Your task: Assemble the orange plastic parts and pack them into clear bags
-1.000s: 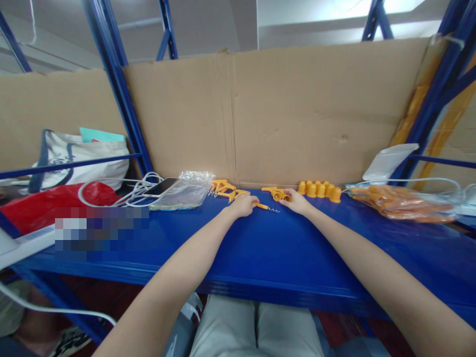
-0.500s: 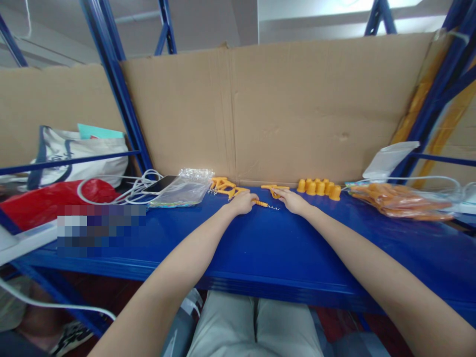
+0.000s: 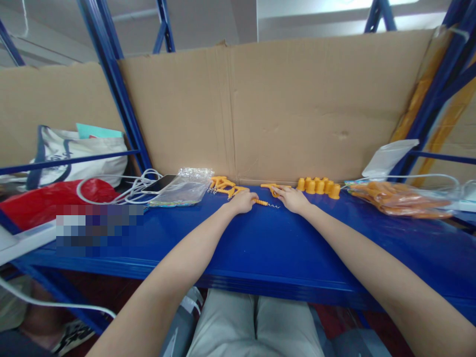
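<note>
Head: left hand [image 3: 244, 202] holds corkscrew [image 3: 262, 202] behind front edge [image 3: 293, 284].

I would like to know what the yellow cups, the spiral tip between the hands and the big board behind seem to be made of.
Yellow cups: probably plastic, smooth and faintly glossy, with one even colour.
Spiral tip: likely metal, as it looks silvery and shiny, though it is small here.
Board: apparently cardboard, matte and brown, with a vertical crease.

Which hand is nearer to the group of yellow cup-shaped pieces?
Right: the right hand is just left of the yellow cup-shaped pieces. The left hand is farther left, holding a yellow spiral-tipped piece.
</note>
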`<state>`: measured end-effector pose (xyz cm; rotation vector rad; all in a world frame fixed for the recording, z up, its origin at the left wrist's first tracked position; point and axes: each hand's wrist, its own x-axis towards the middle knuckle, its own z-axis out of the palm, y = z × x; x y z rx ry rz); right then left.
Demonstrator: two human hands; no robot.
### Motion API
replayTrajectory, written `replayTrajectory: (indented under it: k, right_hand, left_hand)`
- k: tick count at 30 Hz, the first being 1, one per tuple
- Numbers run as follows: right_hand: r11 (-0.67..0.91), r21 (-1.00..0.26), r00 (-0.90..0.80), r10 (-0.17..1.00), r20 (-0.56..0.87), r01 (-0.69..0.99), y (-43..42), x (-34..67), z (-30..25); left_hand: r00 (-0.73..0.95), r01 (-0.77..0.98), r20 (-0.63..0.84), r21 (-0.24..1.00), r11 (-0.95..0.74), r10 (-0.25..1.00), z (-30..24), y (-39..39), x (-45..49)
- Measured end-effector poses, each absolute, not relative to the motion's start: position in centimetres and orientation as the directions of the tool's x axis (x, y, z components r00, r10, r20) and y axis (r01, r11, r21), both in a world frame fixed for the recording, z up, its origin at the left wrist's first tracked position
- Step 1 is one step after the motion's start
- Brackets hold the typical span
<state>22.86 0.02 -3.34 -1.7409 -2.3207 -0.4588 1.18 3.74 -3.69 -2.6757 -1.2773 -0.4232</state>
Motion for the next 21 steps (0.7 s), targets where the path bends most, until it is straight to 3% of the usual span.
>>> replayTrajectory:
  k: [4, 11, 15, 21]
  right_hand:
    - [0.208, 0.118, -0.238, 0.876, 0.419, 0.971, -0.3, 23.2, -2.7]
    - [-0.062, -0.024, 0.064, 0.799, 0.597, 0.998, 0.2, 27.0, -2.0]
    - [-0.199, -0.079, 0.21, 0.82, 0.533, 0.977, 0.2, 28.9, -1.8]
    - [-0.283, -0.062, 0.287, 0.903, 0.319, 0.957, -0.2, 29.1, -1.6]
  left_hand:
    - [0.601, 0.772, 0.323, 0.002, -0.636, 0.731, -3.8, 3.9, 1.2]
    - [0.588, 0.788, 0.3, -0.003, -0.615, 0.751, -3.6, 3.7, 1.3]
    - [0.59, 0.789, 0.291, -0.009, -0.614, 0.753, -3.4, 3.5, 1.3]
    - [0.592, 0.788, 0.289, -0.014, -0.615, 0.752, -3.4, 3.6, 1.3]
